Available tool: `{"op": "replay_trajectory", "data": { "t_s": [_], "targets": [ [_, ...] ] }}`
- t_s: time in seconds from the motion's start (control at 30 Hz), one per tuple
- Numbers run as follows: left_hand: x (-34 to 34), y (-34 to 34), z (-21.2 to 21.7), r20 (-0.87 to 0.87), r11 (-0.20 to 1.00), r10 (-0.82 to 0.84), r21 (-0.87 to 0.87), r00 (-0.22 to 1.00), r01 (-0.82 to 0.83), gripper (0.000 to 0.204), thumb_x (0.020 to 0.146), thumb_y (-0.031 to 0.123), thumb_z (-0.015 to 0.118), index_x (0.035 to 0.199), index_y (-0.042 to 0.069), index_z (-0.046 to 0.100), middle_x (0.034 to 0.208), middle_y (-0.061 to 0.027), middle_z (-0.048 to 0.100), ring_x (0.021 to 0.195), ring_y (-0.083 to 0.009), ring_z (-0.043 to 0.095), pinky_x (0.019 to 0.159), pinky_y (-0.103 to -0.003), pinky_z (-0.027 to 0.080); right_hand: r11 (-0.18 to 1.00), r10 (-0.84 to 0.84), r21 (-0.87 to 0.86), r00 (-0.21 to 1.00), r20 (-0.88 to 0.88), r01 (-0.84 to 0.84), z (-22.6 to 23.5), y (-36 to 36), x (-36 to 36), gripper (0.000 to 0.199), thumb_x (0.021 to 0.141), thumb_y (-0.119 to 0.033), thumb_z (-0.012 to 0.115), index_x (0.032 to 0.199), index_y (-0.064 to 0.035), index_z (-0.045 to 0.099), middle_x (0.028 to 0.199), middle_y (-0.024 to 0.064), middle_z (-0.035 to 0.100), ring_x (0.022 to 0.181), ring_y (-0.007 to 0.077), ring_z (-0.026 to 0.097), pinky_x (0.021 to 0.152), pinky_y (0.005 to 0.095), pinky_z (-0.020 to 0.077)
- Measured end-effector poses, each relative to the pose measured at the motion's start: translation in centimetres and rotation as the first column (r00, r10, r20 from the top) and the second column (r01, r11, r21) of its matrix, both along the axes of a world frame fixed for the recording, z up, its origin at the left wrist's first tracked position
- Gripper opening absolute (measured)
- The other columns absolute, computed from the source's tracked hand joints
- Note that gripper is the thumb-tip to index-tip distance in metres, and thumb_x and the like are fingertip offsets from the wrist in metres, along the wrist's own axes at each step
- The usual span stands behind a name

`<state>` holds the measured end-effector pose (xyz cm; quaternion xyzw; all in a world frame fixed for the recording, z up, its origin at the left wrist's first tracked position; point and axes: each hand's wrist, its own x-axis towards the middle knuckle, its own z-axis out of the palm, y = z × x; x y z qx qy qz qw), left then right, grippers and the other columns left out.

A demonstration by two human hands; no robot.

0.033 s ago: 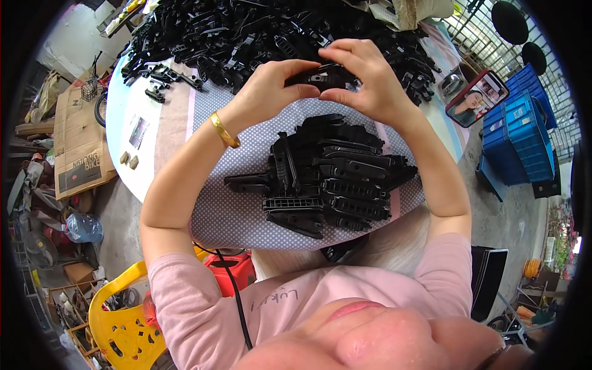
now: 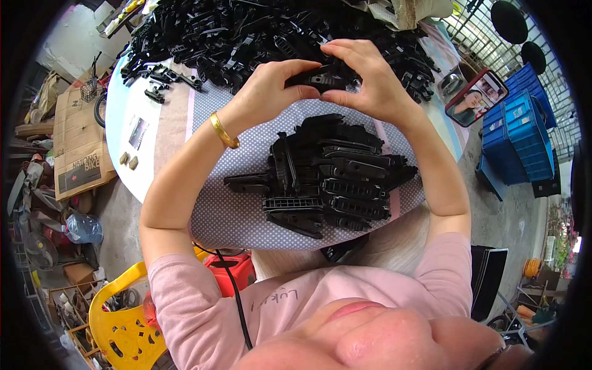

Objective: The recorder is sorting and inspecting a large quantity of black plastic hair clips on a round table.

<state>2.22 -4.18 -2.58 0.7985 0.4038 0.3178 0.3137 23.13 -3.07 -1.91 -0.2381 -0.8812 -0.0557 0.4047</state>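
Both my hands hold one dark, elongated black plastic part (image 2: 324,80) above the far half of the round table. My left hand (image 2: 271,86), a gold bangle at its wrist, pinches the part's left end between thumb and fingers. On the other end, the thumb and fingers of my right hand (image 2: 370,80) are closed; they hide part of it. Below my hands, nearer to me, lies a stacked pile of long black plastic parts (image 2: 345,166), some with ribbed, slotted faces. Behind my hands spreads a large heap of loose black parts (image 2: 209,31).
The table (image 2: 228,216) has a dotted, striped cover. A phone (image 2: 478,97) showing a person leans at its right edge, before blue crates (image 2: 518,135). Two small brown lumps (image 2: 129,160) lie at the left. A yellow chair (image 2: 123,314) and a red container (image 2: 231,271) stand near me.
The part in my hands has turned slightly, and my right fingers have shifted a little on it. The piles have not moved.
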Motion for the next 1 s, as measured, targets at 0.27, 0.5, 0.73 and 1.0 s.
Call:
{"op": "replay_trajectory", "data": {
  "t_s": [0.27, 0.5, 0.73, 1.0],
  "targets": [
    [0.6, -0.9, 0.3, -0.196, 0.898, 0.067, 0.438, 0.978, 0.027, 0.030, 0.072, 0.013, 0.067, 0.099, 0.003, 0.059, 0.080, -0.0108, 0.062, 0.079, -0.0255, 0.055, 0.072, -0.034, 0.047, 0.978, 0.023, -0.207, 0.991, 0.135, 0.005, -0.6, 0.0, 0.0, 0.040, 0.064, -0.018, 0.074, 0.098, -0.0034, 0.059, 0.085, 0.0096, 0.061, 0.081, 0.0272, 0.057, 0.074, 0.0347, 0.0439],
    [0.8, -1.0, 0.5, -0.151, 0.823, 0.054, 0.566, 0.987, 0.042, 0.031, 0.069, 0.013, 0.069, 0.097, 0.003, 0.060, 0.077, -0.0088, 0.062, 0.073, -0.0241, 0.055, 0.069, -0.033, 0.047, 0.999, 0.003, -0.040, 0.997, 0.081, 0.000, -0.3, -0.7, 0.1, 0.035, 0.063, -0.015, 0.074, 0.093, -0.0029, 0.060, 0.074, 0.0113, 0.059, 0.073, 0.0269, 0.057, 0.075, 0.0371, 0.0436],
    [0.5, -1.1, 0.5, -0.110, 0.915, 0.064, 0.403, 0.992, -0.014, 0.036, 0.070, 0.011, 0.070, 0.104, 0.003, 0.061, 0.082, -0.0110, 0.063, 0.067, -0.0188, 0.058, 0.062, -0.028, 0.047, 0.757, 0.097, -0.650, 0.995, 0.000, -0.074, 1.1, -0.1, 1.0, 0.040, 0.070, -0.014, 0.072, 0.105, -0.0010, 0.059, 0.080, 0.0069, 0.063, 0.077, 0.0129, 0.059, 0.079, 0.0293, 0.0467],
    [2.0, -4.1, 2.2, 0.004, 0.882, -0.400, 0.274, 0.916, 0.384, 0.038, 0.071, 0.005, 0.069, 0.108, 0.005, 0.061, 0.096, -0.0101, 0.061, 0.086, -0.0219, 0.058, 0.078, -0.031, 0.047, 0.854, -0.300, -0.439, 0.954, 0.023, 0.280, -0.7, 12.1, 4.6, 0.033, 0.088, -0.029, 0.050, 0.108, -0.0041, 0.059, 0.096, 0.0102, 0.065, 0.089, 0.0181, 0.062, 0.074, 0.0292, 0.0480]
  ]
}}
